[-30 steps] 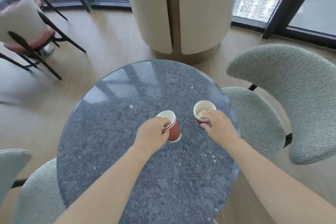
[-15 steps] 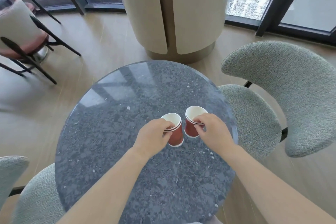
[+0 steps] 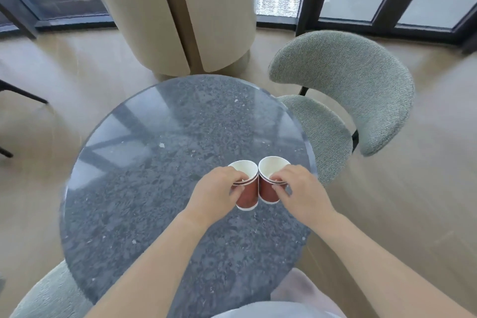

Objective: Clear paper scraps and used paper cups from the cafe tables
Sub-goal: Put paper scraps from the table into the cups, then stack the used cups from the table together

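Observation:
Two red paper cups with white insides sit side by side over the round dark stone table [image 3: 154, 162], their walls touching. My left hand [image 3: 215, 193] pinches the near rim of the left cup [image 3: 247, 192]. My right hand [image 3: 300, 192] pinches the near rim of the right cup [image 3: 268, 190]. Both cups tilt slightly away from me. What lies inside the cups is hidden by the fingers and the angle.
A grey-green upholstered chair [image 3: 356, 85] stands at the table's right. Another such chair [image 3: 49, 294] shows at the lower left. A wide beige column [image 3: 180, 13] rises behind the table, with glass walls beyond. Black chair legs [image 3: 18, 93] reach in at the left.
My right hand has brought its cup leftward until it touches the left cup. The view has shifted right, and the pink chair at the far left has left the frame.

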Demonstrator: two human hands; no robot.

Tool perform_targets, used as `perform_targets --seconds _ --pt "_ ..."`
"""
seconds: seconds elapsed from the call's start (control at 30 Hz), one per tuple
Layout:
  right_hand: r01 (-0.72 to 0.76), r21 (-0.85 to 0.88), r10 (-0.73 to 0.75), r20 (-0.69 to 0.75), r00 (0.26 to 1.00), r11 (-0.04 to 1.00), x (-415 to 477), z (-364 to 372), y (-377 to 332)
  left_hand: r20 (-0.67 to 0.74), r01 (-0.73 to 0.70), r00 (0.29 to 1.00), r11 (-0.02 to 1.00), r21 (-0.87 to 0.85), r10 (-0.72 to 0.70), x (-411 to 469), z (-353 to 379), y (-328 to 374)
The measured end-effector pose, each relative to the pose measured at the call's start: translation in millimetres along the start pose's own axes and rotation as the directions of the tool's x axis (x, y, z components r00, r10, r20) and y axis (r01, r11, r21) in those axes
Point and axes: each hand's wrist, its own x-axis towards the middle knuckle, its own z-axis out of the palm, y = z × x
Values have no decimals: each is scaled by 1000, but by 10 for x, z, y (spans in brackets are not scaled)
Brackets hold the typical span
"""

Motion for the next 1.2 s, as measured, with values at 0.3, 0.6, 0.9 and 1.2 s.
perform_targets --seconds 0.3,0.6,0.9,1.2 --pt "-142 -45 128 -223 966 989 -1003 101 -610 66 -328 943 944 35 325 -605 -122 21" --pt "-433 -20 384 -426 819 901 -2170 24 -868 203 -594 788 805 -2 582 -1043 127 588" --pt "-585 106 510 -630 586 804 -3182 -123 -904 254 -812 555 583 -44 792 -1392 435 1434" --pt "-692 153 563 -713 418 706 -4319 -229 -1159 291 -891 384 434 -132 876 -2147 751 2137"
